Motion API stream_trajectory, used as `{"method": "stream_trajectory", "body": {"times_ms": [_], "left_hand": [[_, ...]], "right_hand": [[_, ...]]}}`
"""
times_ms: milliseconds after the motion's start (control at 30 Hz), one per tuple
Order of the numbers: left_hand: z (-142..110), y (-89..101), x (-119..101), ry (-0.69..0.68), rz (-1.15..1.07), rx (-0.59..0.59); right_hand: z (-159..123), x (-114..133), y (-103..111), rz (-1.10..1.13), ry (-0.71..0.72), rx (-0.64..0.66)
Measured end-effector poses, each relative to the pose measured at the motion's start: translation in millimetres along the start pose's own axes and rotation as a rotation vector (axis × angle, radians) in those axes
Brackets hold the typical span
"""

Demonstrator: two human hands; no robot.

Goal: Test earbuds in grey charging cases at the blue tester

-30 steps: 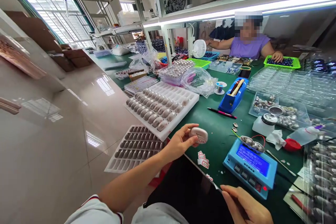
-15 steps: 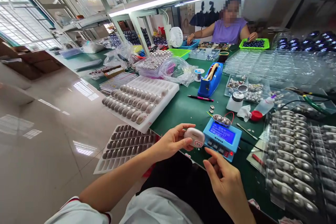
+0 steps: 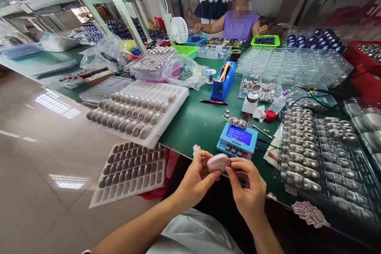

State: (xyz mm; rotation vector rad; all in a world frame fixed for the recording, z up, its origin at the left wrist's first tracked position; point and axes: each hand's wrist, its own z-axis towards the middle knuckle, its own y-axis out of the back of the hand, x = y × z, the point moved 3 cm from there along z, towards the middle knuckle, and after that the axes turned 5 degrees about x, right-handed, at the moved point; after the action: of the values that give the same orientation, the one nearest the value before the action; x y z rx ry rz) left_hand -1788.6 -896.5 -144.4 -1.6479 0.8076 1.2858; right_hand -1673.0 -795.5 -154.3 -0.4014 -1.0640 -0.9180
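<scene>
A glossy pale earbud charging case (image 3: 218, 161), with small lettering and part of a sticker showing, is held up between both hands at the table's front edge. My left hand (image 3: 194, 182) grips its left end, thumb underneath in front. My right hand (image 3: 250, 185) has thumb and fingers closed on its right end. Just behind the case stands a blue tester (image 3: 236, 139) with a lit screen, a red light and buttons. Two earbuds (image 3: 238, 122) rest behind its top, beside thin red and yellow wires.
White trays (image 3: 171, 113) of similar cases lie to the left, one lower than the tabletop. Clear trays (image 3: 300, 147) of earbuds are at the right. A blue tape dispenser (image 3: 222, 83), a pen (image 3: 213, 102) and loose stickers (image 3: 311, 213) lie about. A co-worker (image 3: 241, 24) sits opposite.
My right hand has come onto the case, which it was apart from before. The case has turned, so its sticker is now mostly covered. The view has swung to the right.
</scene>
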Motion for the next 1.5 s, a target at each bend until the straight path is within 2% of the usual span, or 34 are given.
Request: {"method": "stream_trajectory", "body": {"times_ms": [100, 300, 600, 867, 1033, 1267, 1500], "left_hand": [[-5.4, -0.7, 3.8, -0.007, -0.040, -0.013], [-16.5, 5.6, -1.8, 0.007, -0.005, -0.041], [-36.1, 19.5, -4.5, 0.018, 0.058, -0.059], [-49.2, 32.9, -11.7, 0.044, 0.107, -0.106], [-52.1, 38.2, -9.8, 0.030, 0.221, -0.114], [-51.1, 38.4, -12.7, -0.028, 0.378, -0.129], [-50.6, 39.3, -18.3, -0.078, 0.561, -0.117]], "right_hand": [[-5.1, 4.9, -4.9, -0.026, 0.045, -0.013], [-15.2, 9.6, -13.4, -0.093, 0.171, -0.072], [-26.7, 12.6, -32.7, -0.005, 0.028, 0.006], [-24.0, 30.2, -43.3, -0.080, 0.045, 0.045], [-21.0, 37.8, -41.1, -0.296, 0.105, 0.104], [-21.2, 44.5, -43.2, -0.569, 0.191, 0.088], [-17.1, 50.5, -44.8, -0.906, 0.245, 0.148]]}}
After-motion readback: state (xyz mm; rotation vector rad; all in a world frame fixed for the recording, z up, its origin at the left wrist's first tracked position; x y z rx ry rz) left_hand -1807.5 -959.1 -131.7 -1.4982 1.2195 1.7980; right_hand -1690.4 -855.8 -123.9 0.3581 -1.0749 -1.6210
